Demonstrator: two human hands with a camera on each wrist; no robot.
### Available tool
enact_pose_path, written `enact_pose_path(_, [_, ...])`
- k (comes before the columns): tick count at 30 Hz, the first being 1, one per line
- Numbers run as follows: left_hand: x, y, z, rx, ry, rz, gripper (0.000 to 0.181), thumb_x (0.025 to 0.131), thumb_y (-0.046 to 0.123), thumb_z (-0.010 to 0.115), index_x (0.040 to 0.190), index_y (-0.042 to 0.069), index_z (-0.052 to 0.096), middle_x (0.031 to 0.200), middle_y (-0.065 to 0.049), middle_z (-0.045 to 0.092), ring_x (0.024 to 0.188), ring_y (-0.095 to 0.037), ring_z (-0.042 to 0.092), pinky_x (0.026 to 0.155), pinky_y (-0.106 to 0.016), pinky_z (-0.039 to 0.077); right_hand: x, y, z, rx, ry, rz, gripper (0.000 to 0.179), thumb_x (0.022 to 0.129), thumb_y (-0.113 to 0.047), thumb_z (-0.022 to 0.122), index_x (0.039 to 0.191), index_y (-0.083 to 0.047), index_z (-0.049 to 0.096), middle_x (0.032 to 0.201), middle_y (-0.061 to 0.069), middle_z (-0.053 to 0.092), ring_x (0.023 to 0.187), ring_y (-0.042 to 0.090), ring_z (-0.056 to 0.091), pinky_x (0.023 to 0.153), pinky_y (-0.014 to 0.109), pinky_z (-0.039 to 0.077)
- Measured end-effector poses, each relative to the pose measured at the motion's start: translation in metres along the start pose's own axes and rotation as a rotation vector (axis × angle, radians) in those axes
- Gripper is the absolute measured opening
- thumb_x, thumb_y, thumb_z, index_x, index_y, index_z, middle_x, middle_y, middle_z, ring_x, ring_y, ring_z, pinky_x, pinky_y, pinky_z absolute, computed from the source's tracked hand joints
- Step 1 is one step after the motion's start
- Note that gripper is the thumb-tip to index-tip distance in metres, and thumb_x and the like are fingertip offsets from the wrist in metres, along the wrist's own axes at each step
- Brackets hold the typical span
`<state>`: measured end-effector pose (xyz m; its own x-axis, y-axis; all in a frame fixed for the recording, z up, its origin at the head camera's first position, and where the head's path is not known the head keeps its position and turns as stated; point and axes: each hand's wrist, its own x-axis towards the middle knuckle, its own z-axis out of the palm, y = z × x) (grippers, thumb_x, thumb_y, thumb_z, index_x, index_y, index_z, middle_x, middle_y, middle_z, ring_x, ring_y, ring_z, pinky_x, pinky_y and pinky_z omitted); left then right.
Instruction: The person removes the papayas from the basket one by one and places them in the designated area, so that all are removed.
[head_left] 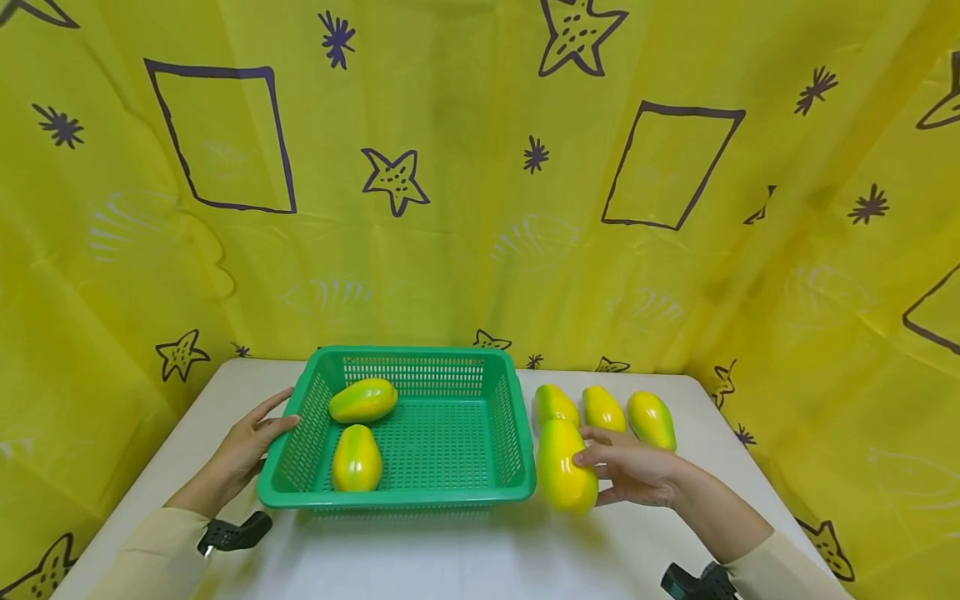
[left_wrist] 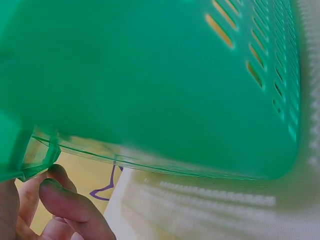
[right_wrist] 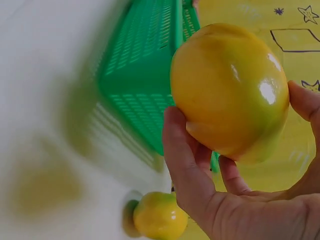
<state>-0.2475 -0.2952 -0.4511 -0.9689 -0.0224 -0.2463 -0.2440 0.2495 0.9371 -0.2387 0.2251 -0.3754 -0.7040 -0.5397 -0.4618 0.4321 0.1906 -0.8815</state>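
Observation:
A green plastic basket (head_left: pixel 397 500) with slotted sides stands in the middle, with one yellow-green papaya (head_left: pixel 363 401) lying in its left part and a second papaya (head_left: pixel 357 458) nearer its front. My left hand (head_left: pixel 243 450) holds the basket's left rim, fingers curled at the edge. Just beyond the basket's right side, my right hand (head_left: pixel 637 471) grips another papaya (head_left: pixel 566 475) between thumb and fingers. The right wrist view shows this held papaya (right_wrist: pixel 230 95) raised above the table, its shadow below.
Behind the right hand, a row of papayas lies on the white table (head_left: pixel 450 558): one on the left (head_left: pixel 555 403), a middle papaya (head_left: pixel 603 408) and a right papaya (head_left: pixel 652 420). A yellow patterned curtain (head_left: pixel 465 267) hangs around the table's back and sides.

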Motion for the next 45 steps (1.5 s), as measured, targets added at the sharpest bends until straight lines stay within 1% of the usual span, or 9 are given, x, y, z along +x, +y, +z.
enact_pose_path(5, [0.0,0.0,-0.001,0.003,-0.003,0.003,0.079,0.099,0.041,0.056,0.159,0.016,0.011,0.138,-0.03,0.046,0.095,-0.014,0.064,0.082,-0.037,0.058,-0.004,0.011,-0.007,-0.024,0.03,-0.008,0.08,0.095,-0.02,0.056,0.151,0.006,0.004,0.123,0.011,0.056,0.109,0.023,0.059,0.094,0.053,0.05])
enact_pose_path(11, [0.0,0.0,-0.001,-0.001,0.0,0.006,0.078,0.1,0.039,0.057,0.159,0.016,0.012,0.135,-0.027,0.048,0.094,-0.012,0.064,0.081,-0.036,0.058,-0.004,0.024,-0.014,-0.028,0.078,0.026,0.076,0.095,-0.022,0.055,0.15,0.006,0.01,0.121,0.011,0.055,0.108,0.023,0.058,0.092,0.052,0.051])
enact_pose_path(17, [0.001,0.0,-0.001,0.002,-0.001,0.007,0.079,0.099,0.041,0.056,0.159,0.017,0.011,0.137,-0.028,0.047,0.095,-0.012,0.064,0.081,-0.036,0.057,-0.004,0.035,-0.02,-0.033,0.096,0.041,0.073,0.095,-0.023,0.056,0.149,0.006,0.015,0.122,0.01,0.055,0.109,0.024,0.057,0.09,0.052,0.051])
enact_pose_path(24, [0.001,0.0,0.0,0.008,-0.005,0.005,0.078,0.1,0.041,0.055,0.16,0.018,0.011,0.141,-0.03,0.043,0.097,-0.013,0.063,0.082,-0.036,0.057,-0.003,0.045,-0.02,-0.08,0.184,0.074,0.076,0.093,-0.023,0.059,0.147,0.008,0.015,0.128,0.017,0.051,0.115,0.029,0.054,0.087,0.052,0.053])
enact_pose_path(30, [0.002,0.0,-0.001,0.007,-0.004,0.001,0.078,0.1,0.041,0.055,0.16,0.018,0.011,0.141,-0.03,0.043,0.097,-0.014,0.063,0.083,-0.037,0.057,0.0,0.05,-0.018,-0.083,0.218,0.088,0.078,0.092,-0.024,0.06,0.147,0.009,0.016,0.129,0.02,0.051,0.113,0.03,0.055,0.088,0.054,0.053])
enact_pose_path(35, [0.002,0.0,0.0,0.009,-0.006,0.0,0.078,0.1,0.042,0.055,0.16,0.018,0.011,0.141,-0.029,0.043,0.098,-0.013,0.062,0.084,-0.037,0.056,0.005,0.055,-0.019,-0.082,0.274,0.121,0.077,0.092,-0.023,0.061,0.147,0.008,0.017,0.132,0.025,0.046,0.117,0.036,0.051,0.088,0.056,0.053])
enact_pose_path(40, [0.002,-0.001,-0.001,0.0,-0.007,0.002,0.078,0.099,0.041,0.056,0.16,0.018,0.012,0.14,-0.028,0.045,0.096,-0.013,0.063,0.082,-0.036,0.057,0.009,0.06,-0.02,-0.098,0.326,0.14,0.075,0.091,-0.022,0.062,0.146,0.007,0.02,0.133,0.026,0.044,0.119,0.04,0.047,0.086,0.055,0.054])
enact_pose_path(45, [0.003,-0.002,-0.002,0.001,-0.011,0.001,0.08,0.099,0.043,0.057,0.16,0.019,0.011,0.14,-0.027,0.046,0.097,-0.012,0.063,0.083,-0.036,0.056,0.012,0.062,-0.021,-0.158,0.374,0.155,0.072,0.09,-0.024,0.064,0.143,0.006,0.026,0.134,0.028,0.044,0.12,0.042,0.049,0.083,0.053,0.055])
